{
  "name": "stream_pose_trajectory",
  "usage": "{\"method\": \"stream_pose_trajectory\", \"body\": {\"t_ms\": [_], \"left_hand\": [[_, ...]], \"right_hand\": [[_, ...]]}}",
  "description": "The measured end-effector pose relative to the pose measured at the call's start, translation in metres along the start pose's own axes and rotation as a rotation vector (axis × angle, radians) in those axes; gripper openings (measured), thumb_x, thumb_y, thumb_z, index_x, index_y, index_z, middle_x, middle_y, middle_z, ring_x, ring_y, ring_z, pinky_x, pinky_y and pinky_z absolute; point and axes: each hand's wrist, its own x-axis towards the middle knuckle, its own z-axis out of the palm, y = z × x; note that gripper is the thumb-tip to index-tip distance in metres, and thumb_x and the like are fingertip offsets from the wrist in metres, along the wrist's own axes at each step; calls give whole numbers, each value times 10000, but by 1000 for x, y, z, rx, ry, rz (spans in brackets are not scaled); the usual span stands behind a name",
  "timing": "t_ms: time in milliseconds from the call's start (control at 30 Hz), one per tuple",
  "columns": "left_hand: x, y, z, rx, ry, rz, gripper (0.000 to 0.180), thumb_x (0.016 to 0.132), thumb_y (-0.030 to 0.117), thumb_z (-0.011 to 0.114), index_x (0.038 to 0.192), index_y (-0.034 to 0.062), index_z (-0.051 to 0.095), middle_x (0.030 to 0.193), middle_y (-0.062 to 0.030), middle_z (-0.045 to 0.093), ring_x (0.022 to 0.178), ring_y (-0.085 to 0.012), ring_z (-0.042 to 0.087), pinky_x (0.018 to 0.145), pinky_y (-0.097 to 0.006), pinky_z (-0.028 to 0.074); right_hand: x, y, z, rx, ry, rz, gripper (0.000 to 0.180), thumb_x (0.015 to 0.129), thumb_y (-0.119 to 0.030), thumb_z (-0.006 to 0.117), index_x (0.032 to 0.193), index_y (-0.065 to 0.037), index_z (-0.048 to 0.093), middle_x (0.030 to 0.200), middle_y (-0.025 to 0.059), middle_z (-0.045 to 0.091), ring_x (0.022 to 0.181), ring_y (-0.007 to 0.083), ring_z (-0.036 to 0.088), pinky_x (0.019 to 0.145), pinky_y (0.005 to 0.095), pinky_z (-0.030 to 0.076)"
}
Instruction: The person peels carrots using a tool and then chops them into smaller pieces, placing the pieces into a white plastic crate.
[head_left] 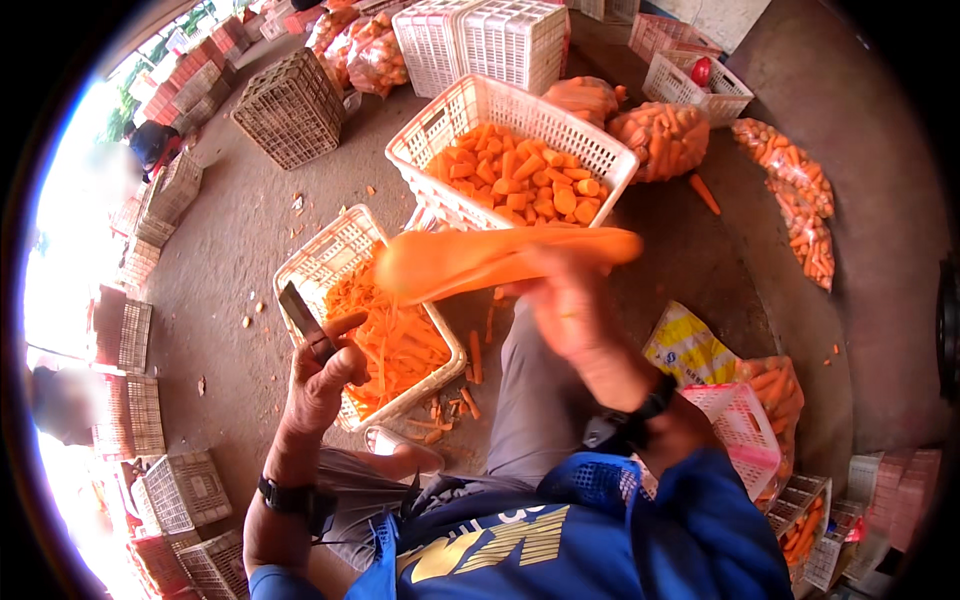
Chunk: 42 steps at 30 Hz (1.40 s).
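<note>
My right hand (572, 315) is closed around a large, peeled-looking carrot (450, 262), held sideways over the gap between two crates and blurred by motion. In my left hand (325, 385) is a knife (303, 315) with a dark handle and a flat blade, pointing up and to the left. The index finger stretches to the right; the knife and the carrot are apart. Below both hands stands a white plastic crate (452, 372) holding carrot peelings (385, 345). Beyond the carrot, another white crate (405, 145) holds cut carrot chunks (520, 175).
Bags of carrots (660, 140) stand at the back right, with a long clear bag (795, 195) farther right. Stacked white crates (485, 45) rise behind. A pink crate (735, 430) and a yellow-white sack (690, 345) sit by my right arm. Peel scraps litter the floor.
</note>
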Motion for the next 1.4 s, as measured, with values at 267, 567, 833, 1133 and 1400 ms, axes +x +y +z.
{"method": "stream_pose_trajectory", "body": {"t_ms": [267,567,833,1133,1400], "left_hand": [[-90,-43,-60,-603,192,-90,654,837,699,511,1150,127,566,749,20,503,640,-122,458,573,-321,423],[-99,-8,-77,-127,360,-219,489,863,354,638,1207,14,561,1037,-88,644,899,-203,630,756,-328,523],[12,-63,-97,371,235,-151,301,967,266,559,1088,-6,608,736,14,562,647,-62,520,611,-234,468],[2,-88,-80,448,190,53,192,946,107,545,1079,-10,621,741,-134,615,688,-217,644,631,-305,509],[-2,-90,-76,705,237,73,157,822,51,618,977,34,641,800,-168,647,761,-357,643,679,-415,526]], "right_hand": [[-21,72,78,10,-954,294,600,803,-265,733,1286,-1,494,1068,82,631,953,144,601,825,277,489],[0,117,97,-586,-1216,720,880,741,-446,776,1375,27,390,1259,167,535,1118,227,533,976,350,421],[65,194,53,-809,-672,445,421,705,-210,779,1057,-26,636,948,136,680,882,232,659,799,329,507],[60,159,77,-792,-642,508,416,736,-84,705,1121,7,576,1003,69,647,920,154,623,831,290,487],[65,165,82,-809,-680,562,481,730,-75,719,1175,-1,550,1064,44,611,972,111,566,882,266,457]]}}
